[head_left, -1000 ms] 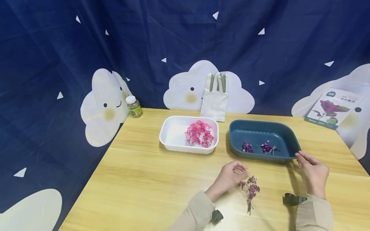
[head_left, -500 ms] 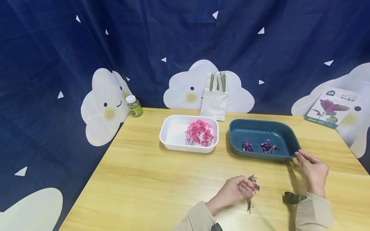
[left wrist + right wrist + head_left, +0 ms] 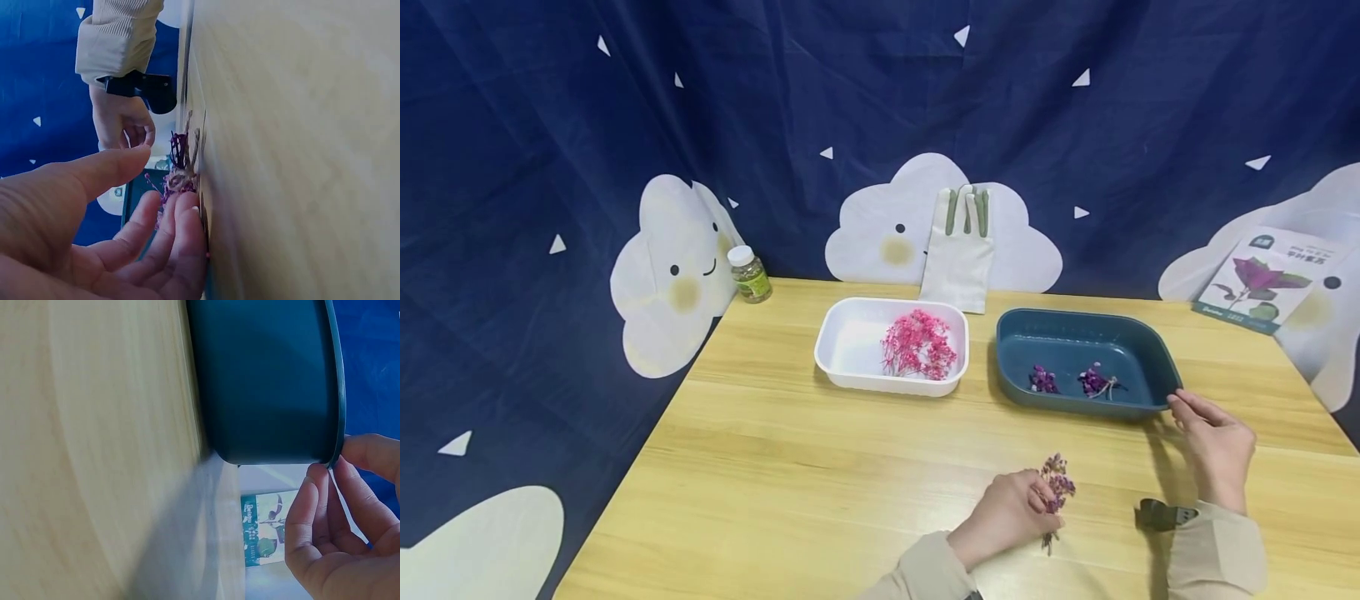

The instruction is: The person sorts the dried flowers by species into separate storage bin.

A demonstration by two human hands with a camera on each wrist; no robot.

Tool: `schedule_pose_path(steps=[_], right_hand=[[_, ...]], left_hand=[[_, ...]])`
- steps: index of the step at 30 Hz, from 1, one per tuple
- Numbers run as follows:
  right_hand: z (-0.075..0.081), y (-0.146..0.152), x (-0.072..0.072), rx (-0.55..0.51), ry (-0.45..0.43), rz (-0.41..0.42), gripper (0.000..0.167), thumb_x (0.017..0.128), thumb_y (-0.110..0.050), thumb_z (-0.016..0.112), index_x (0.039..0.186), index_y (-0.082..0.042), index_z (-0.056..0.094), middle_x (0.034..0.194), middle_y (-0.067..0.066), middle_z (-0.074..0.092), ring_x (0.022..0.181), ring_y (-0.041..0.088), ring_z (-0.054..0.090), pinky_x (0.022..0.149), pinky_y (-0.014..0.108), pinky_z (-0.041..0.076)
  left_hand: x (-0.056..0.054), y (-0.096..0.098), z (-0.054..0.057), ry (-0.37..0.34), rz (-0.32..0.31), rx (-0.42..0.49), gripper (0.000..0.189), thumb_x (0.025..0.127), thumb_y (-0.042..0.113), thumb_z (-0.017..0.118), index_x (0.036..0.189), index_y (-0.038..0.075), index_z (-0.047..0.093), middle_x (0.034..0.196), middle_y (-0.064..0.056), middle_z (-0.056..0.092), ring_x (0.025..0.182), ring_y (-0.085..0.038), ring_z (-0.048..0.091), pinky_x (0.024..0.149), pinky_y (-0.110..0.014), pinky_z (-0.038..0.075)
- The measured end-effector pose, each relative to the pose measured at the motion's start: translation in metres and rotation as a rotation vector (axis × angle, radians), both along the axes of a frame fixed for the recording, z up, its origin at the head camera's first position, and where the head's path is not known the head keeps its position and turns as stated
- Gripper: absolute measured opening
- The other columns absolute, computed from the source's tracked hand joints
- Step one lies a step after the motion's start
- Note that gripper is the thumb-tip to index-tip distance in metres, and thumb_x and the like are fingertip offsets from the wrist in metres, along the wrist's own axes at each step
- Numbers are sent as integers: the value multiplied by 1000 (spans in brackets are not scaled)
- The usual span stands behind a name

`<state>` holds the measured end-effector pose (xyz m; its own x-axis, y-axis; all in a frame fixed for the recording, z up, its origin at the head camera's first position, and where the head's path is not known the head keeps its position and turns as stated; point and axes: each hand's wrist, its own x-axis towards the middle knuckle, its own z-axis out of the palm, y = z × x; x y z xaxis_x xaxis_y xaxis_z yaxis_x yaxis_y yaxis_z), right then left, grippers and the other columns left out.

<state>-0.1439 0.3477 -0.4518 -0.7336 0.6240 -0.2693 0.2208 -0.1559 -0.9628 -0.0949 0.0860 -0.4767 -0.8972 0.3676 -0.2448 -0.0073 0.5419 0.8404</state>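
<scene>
My left hand (image 3: 1009,515) is at a small bunch of dried purple flowers (image 3: 1058,482) lying on the table in front of the dark teal tray. In the left wrist view the bunch (image 3: 180,181) has its stems tied with twine. The fingertips are right at it there, while the thumb stands apart from the fingers. My right hand (image 3: 1213,446) pinches the near right corner of the teal tray (image 3: 1075,406); the right wrist view shows thumb and fingers on its rim. Inside that tray lie two purple flower bunches (image 3: 1097,382).
Left of the teal tray stands a white tray (image 3: 857,380) holding pink dried flowers (image 3: 919,343). Along the back are a lidded jar (image 3: 750,275), a pair of gloves (image 3: 958,258) and a seed packet (image 3: 1262,282). A blue cloth (image 3: 865,75) hangs behind the wooden table (image 3: 760,492).
My left hand has moved right and nearer to me, from beside the purple bunch down onto its stem end. My right hand has kept its hold on the tray corner.
</scene>
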Motion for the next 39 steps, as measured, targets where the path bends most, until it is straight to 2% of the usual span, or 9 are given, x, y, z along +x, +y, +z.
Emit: schedule_pose_path(steps=[8,15,19,23,31,39], right_hand=[[-1,-1,0,-14,12,-12,25,84,-12,75,70,-32,74,60,-23,66,57,-9,61,55,4,48],[0,-1,0,-12,10,-13,25,84,-12,75,69,-33,74,60,-24,66,57,-9,61,56,4,48],[1,0,-1,-2,-4,3,25,84,-14,75,70,-34,74,60,-24,66,57,-10,61,55,4,48],[2,0,-2,20,-23,12,25,85,-16,74,69,-35,73,59,-25,65,56,-10,60,55,4,47],[2,0,-2,12,-15,4,25,85,-15,75,68,-34,74,58,-24,65,56,-9,61,54,4,47],[0,0,-1,-9,9,-7,26,84,-12,75,67,-33,73,59,-23,66,56,-10,61,55,4,48]], left_hand=[[1,3,5,77,-33,-114,28,71,19,85,81,19,59,68,13,58,61,2,49,59,-12,42],[0,5,9,110,-26,-190,35,69,21,86,77,20,52,63,14,49,57,-1,44,55,-13,37],[-1,4,8,114,-21,-173,35,70,16,83,76,20,49,63,13,46,56,-2,43,54,-14,36],[-3,1,8,89,-22,-127,32,72,9,79,78,19,50,65,13,47,57,-3,43,54,-14,38],[-5,-3,7,106,-19,-175,28,72,13,78,77,21,52,63,12,50,55,-5,45,52,-17,36],[-8,-7,6,37,10,-92,27,72,5,78,77,18,55,63,10,55,55,-3,48,53,-15,41]])
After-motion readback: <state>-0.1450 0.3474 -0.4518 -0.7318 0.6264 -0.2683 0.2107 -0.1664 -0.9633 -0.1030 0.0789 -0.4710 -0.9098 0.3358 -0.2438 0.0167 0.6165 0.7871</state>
